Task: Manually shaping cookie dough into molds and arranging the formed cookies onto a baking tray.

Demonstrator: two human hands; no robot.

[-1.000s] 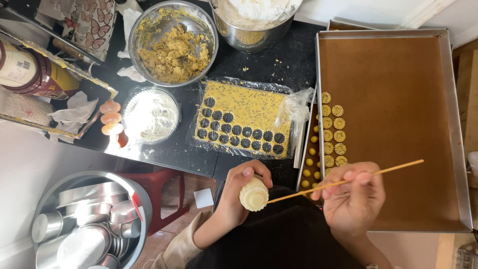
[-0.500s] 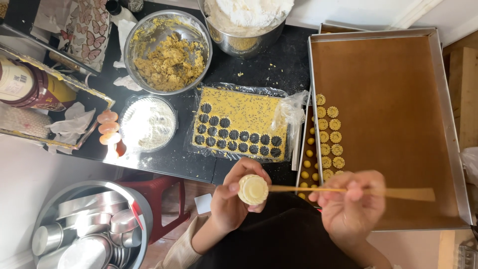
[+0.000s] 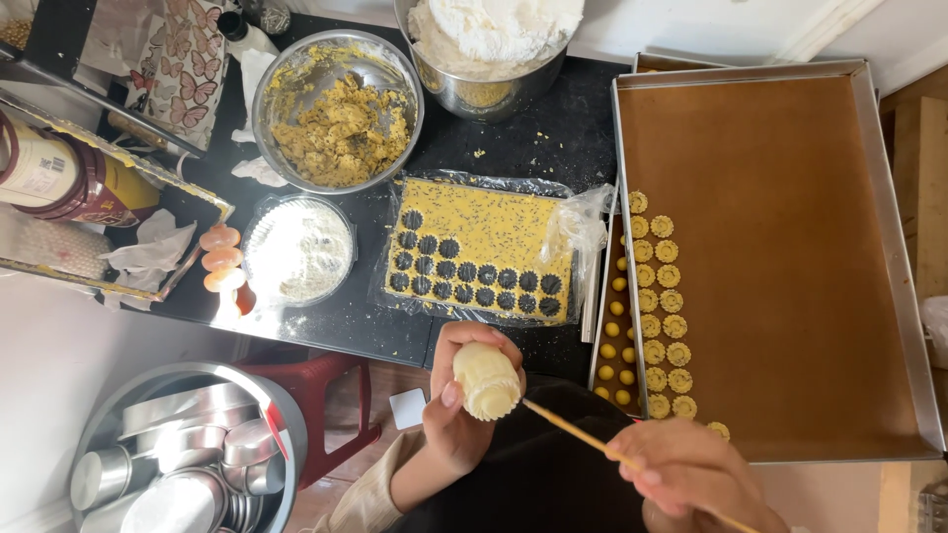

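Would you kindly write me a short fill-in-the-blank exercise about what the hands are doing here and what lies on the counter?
1. The left hand holds a cream-coloured mould, and the right hand pokes it with a thin wooden ____.
2. The small flower-shaped cookies sit along the ____ edge of the big brown-lined tray.
3. The crumbly yellow dough lies in a round ____ bowl.

Missing words: stick; left; metal

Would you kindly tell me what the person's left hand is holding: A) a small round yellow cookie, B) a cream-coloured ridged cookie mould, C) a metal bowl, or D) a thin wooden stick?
B: the left hand grips the cream-coloured ridged cookie mould; the right hand holds the thin wooden stick.
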